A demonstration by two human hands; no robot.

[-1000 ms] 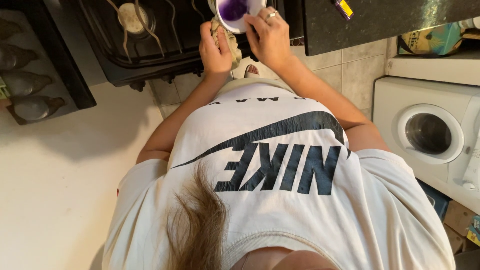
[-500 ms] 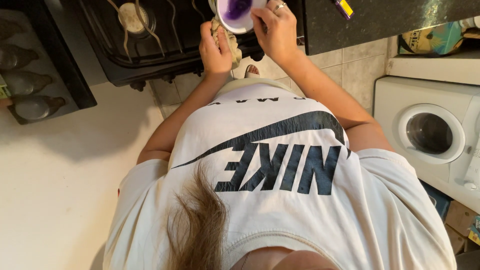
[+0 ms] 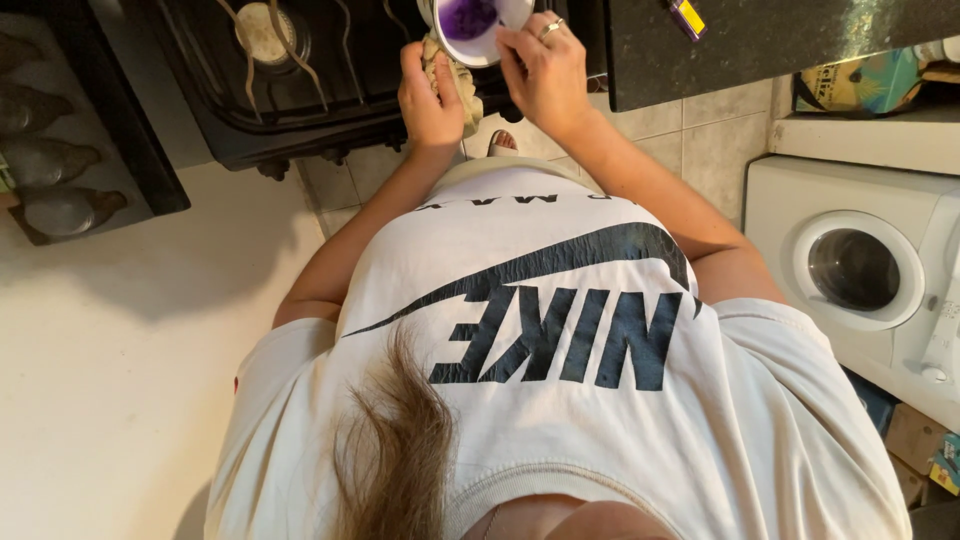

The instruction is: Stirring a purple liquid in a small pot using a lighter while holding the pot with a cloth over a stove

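Note:
A small white bowl [image 3: 497, 37] with purple liquid inside is held over the front edge of a black gas stove [image 3: 300, 100]. My right hand [image 3: 545, 70], with a ring on one finger, grips the bowl's right rim. My left hand [image 3: 428, 95] is closed on a crumpled beige cloth [image 3: 460, 85] pressed against the bowl's underside. The top of the bowl is cut off by the frame edge. My white shirt with a large black print fills the lower middle of the view.
A stove burner [image 3: 262, 30] sits at the top left. A dark stone counter [image 3: 760, 40] carries a small yellow and purple object [image 3: 687, 15]. A white washing machine [image 3: 860, 270] stands at the right. Several bottles [image 3: 50, 160] lie on a dark rack at the left.
My right hand has shifted slightly along the bowl's rim, up and then back down. The bowl has tilted a little. My left hand with the cloth has stayed in place.

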